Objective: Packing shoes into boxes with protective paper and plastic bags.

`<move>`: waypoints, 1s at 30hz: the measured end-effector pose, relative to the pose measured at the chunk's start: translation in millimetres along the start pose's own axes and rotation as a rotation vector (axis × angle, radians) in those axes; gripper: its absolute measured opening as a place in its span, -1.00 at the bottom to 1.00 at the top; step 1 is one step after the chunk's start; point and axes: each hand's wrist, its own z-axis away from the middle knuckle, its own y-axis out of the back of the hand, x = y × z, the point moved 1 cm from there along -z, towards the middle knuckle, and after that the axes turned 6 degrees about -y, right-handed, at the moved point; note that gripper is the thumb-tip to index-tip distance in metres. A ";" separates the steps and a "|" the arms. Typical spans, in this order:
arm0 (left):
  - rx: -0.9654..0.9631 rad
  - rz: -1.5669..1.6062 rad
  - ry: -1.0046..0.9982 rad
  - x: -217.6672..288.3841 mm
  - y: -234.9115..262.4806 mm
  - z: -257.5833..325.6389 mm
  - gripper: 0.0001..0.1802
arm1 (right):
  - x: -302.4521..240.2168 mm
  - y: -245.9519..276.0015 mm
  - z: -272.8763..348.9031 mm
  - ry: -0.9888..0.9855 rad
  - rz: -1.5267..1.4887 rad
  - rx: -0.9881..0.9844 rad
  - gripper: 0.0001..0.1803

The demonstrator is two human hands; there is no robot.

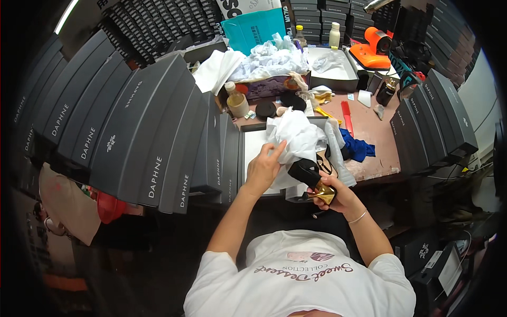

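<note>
My right hand (pixel 338 194) is wrapped round the gold heel end of a black high-heeled shoe (pixel 303 172). Crumpled white tissue paper (pixel 291 132) bunches up beside the shoe's far end. At the paper's left edge is my left hand (pixel 262 170), its index finger stretched over the paper and the other fingers curled by it, partly hidden. Both hands are over an open shoe box (pixel 252 145) with pale paper inside. A second shoe's strap (pixel 328 165) shows among the paper to the right of the held shoe.
Rows of dark shoe boxes (pixel 142 121) crowd the left, with another stack (pixel 430 121) at right. Behind the open box lie a red brush (pixel 347 117), a blue cloth (pixel 360 146), a glue bottle (pixel 236 101), and a bin of crumpled paper (pixel 269 59). An orange device (pixel 373 50) stands farther back.
</note>
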 end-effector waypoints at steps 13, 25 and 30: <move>0.375 0.338 -0.182 61.6 -15.1 8.3 -0.60 | 16.5 -10.0 -79.2 0.552 -0.027 0.346 -0.75; 0.205 0.645 -0.448 126.3 -70.3 27.4 -0.61 | 4.2 52.4 -44.2 0.769 1.488 0.608 -0.73; -0.172 0.624 -0.368 114.6 -98.1 33.8 -0.49 | -21.9 96.8 -20.3 0.772 1.351 0.698 -0.73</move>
